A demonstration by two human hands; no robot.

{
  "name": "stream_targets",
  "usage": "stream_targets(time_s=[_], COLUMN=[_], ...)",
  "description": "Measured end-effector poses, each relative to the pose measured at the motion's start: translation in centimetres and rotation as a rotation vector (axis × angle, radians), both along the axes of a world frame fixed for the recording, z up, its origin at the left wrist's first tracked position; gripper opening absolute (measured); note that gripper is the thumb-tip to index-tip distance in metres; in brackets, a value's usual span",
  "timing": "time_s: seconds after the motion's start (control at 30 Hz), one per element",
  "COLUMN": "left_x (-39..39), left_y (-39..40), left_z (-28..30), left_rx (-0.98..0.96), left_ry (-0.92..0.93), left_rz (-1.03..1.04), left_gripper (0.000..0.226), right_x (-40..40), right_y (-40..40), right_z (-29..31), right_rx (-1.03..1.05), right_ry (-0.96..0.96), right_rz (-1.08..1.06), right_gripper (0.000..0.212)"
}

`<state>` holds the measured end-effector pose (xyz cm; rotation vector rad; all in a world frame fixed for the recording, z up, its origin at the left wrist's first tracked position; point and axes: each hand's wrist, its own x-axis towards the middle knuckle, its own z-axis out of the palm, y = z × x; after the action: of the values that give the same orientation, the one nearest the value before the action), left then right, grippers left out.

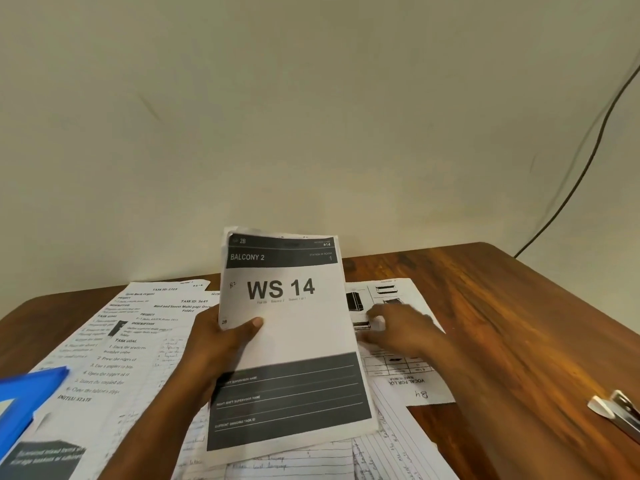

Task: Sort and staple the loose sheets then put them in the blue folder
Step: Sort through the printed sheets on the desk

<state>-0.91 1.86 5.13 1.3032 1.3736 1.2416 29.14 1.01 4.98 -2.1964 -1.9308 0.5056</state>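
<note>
A small stack of sheets [287, 341], topped by a page printed "WS 14", is held upright above the table [502, 306] by the left hand [221, 344], whose thumb is pressed on the front and whose fingers are curled behind. How many sheets are in the stack cannot be told. The right hand [398, 327], blurred, is laid with fingers spread and loose on a printed sheet [408, 375] lying flat. Several more loose sheets [131, 341] are spread over the table, overlapping. One blue folder [24, 400] is seen at the left edge; its contents cannot be told. One metal stapler [620, 410] lies at the right edge.
</note>
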Motion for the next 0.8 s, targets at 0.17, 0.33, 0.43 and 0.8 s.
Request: stream_targets(time_s=[0.17, 0.33, 0.43, 0.8], left_x=[0.1, 0.2, 0.3, 0.1], left_y=[-0.2, -0.3, -0.3, 0.2], left_z=[0.0, -0.1, -0.2, -0.8], left_rx=[0.002, 0.009, -0.007, -0.047], left_ry=[-0.005, 0.01, 0.017, 0.007], left_rz=[-0.008, -0.018, -0.014, -0.017], left_gripper=[0.038, 0.039, 0.041, 0.04], right_x=[5.9, 5.5, 4.6, 5.9], right_y=[4.0, 2.6, 1.3, 1.6], right_z=[-5.0, -2.6, -1.1, -0.8], right_rx=[0.124, 0.125, 0.117, 0.433], right_ry=[-0.008, 0.243, 0.424, 0.994], right_rz=[-0.366, -0.364, -0.422, -0.447], right_gripper=[0.089, 0.07, 0.056, 0.01])
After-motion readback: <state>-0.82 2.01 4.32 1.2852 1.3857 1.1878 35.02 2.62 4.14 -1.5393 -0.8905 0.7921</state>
